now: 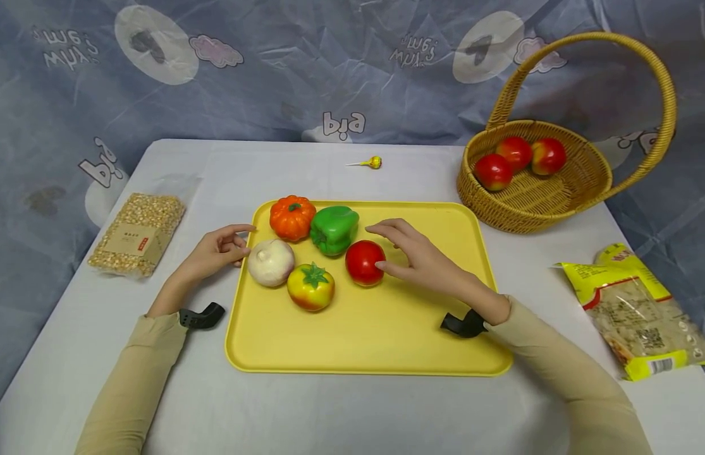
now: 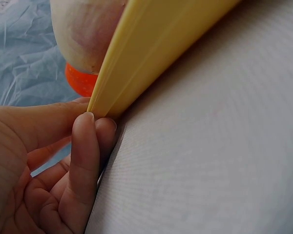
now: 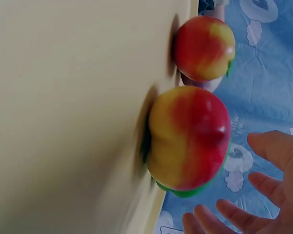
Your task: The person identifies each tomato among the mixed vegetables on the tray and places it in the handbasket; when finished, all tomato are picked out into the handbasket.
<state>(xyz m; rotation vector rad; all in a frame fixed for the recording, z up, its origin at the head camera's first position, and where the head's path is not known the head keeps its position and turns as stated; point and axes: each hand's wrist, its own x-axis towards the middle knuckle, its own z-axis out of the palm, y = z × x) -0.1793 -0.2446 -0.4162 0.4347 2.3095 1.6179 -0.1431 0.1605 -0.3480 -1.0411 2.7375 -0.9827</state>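
At the left edge of the yellow tray [image 1: 363, 354], my left hand [image 1: 211, 254] pinches the rim between thumb and fingers; the left wrist view shows the fingertips on the rim [image 2: 107, 92]. Beside that hand sits a white, purple-tinted garlic bulb [image 1: 270, 262]. My right hand [image 1: 423, 260], fingers spread, hovers just right of a round red tomato [image 1: 365, 263]. From the right wrist, this tomato [image 3: 190, 139] shows yellow below, with a gap to the fingers. Also on the tray are a yellow-red tomato [image 1: 310, 287] with green leaves, a green bell pepper [image 1: 335, 229] and a small orange pumpkin [image 1: 293, 218].
At the back right stands a wicker basket [image 1: 534, 218] with a tall handle and three red apples [image 1: 514, 153]. A yellow snack bag [image 1: 637, 313] lies at the right, a bag of corn kernels [image 1: 138, 230] at the left. Behind the tray lies a yellow lollipop [image 1: 375, 162].
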